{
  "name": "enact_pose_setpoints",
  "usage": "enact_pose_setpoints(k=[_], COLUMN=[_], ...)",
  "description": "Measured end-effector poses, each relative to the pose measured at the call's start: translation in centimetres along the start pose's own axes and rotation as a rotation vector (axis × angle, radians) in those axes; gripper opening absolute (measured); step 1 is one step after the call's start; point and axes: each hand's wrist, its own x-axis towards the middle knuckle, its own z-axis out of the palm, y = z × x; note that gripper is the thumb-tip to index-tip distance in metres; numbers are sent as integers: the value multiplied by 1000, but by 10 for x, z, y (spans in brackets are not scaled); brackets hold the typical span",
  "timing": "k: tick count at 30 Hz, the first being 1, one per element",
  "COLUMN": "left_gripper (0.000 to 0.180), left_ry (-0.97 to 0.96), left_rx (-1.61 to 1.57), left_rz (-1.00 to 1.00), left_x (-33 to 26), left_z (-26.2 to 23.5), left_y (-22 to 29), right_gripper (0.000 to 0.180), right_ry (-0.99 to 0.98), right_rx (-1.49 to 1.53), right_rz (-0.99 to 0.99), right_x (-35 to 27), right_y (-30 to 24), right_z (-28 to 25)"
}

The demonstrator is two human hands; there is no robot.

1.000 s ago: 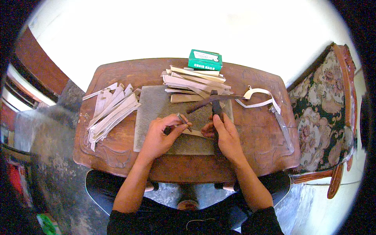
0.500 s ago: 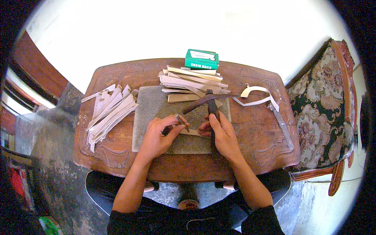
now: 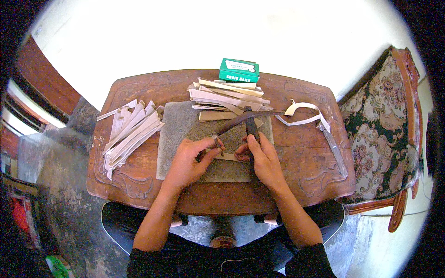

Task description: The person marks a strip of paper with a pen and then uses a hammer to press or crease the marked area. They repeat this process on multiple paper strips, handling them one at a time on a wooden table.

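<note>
Holding the slim grey metal rod (image 3: pixel 215 138) upright should help; left hand (image 3: pixel 190 158) pinches it, right hand (image 3: pixel 265 161) grips dark long-headed hammer (image 3: pixel 251 125).

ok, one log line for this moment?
left hand: holds short rod | right hand: grips hammer | slab: pale strip on it | green box: behind strip pile

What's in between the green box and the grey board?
In the head view, a pile of pale strips lies between the green box and the grey board, partly overlapping the board.
</note>
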Motion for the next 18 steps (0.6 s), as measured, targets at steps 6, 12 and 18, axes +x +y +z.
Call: enact_pose_setpoints(k=[6,12,18], left_gripper=[23,20,21], left_ry=[57,106,115], left_rx=[308,275,226], left_rz=[211,195,179], left_x=[-4,-5,-6], left_z=[2,10,11], left_y=[-1,7,0], right_gripper=[31,30,36], right_ry=[-7,-6,-51], right_rx=[-58,-108,-625], right_rz=[-35,21,-114], right_x=[2,-9,-43], right_y=[4,-26,-107], right_z=[0,-15,-23])
